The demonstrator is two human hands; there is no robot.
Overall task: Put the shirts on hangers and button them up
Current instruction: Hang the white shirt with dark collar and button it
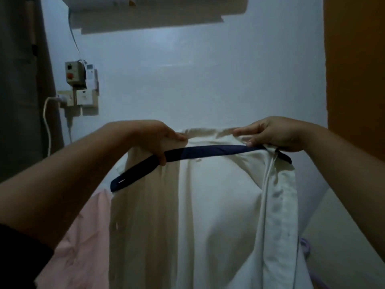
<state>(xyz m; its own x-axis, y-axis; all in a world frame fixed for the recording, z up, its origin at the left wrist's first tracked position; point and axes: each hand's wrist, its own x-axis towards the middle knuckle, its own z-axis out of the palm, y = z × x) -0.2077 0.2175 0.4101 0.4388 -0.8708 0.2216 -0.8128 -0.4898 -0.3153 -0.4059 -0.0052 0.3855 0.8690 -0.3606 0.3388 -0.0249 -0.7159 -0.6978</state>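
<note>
A pink garment [83,236], probably a second shirt, lies low at the left. The left hand [158,138] grips the collar end of the one white shirt [198,215], fingers curled over its dark blue collar band [208,152]. The shirt hangs in the air before the wall, front open. It looks light, soft and limp, best held at collar or shoulders. The right hand [273,135] pinches the collar's other end. No hanger shows.
</note>
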